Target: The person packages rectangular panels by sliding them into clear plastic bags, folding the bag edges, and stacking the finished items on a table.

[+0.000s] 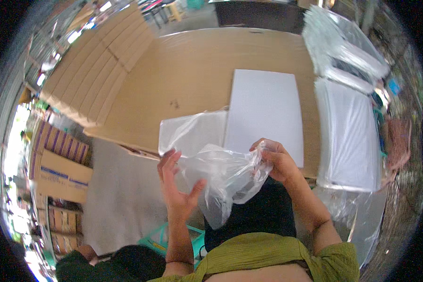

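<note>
A crumpled clear plastic bag (225, 176) hangs in front of me over the near edge of a cardboard-covered table (192, 70). My right hand (277, 162) pinches the bag's upper right corner. My left hand (176, 185) is spread open with fingers apart, its palm against the bag's left side. A flat white board (265, 110) lies on the table just beyond my hands. Another flat clear bag (190, 131) rests on the table edge to the left of the board.
A stack of white boards wrapped in clear plastic (350, 136) lies at the right, with more wrapped packs (343, 47) behind it. Flattened cardboard sheets (96, 70) are stacked at the left. Printed cartons (56, 164) stand on the floor at left. A teal crate (160, 239) sits by my legs.
</note>
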A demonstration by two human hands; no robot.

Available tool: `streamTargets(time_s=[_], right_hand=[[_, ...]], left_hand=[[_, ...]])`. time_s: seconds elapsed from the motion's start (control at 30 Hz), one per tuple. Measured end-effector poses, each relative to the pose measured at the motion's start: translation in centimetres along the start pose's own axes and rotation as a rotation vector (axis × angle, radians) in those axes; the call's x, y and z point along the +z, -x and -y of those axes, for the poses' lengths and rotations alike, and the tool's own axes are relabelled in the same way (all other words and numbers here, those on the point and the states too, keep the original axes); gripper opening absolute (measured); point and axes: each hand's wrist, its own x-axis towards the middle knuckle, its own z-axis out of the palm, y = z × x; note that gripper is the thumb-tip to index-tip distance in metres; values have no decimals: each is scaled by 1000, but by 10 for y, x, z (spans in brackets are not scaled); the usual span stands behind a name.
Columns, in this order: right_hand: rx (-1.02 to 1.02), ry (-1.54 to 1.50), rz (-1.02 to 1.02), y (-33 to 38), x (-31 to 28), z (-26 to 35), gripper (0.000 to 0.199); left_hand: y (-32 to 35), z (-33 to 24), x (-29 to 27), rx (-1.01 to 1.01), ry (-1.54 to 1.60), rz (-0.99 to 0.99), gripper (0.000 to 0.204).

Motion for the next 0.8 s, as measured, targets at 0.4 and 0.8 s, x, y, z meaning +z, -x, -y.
streamTargets(time_s=[0.4,0.8], right_hand=[[-152,241,-171,48,-47,31,12],[-661,1244,-370,67,-52,90,25]], left_hand=[[-23,-28,104,-196,540,285,17],[-74,-42,98,-245,470,506,13]])
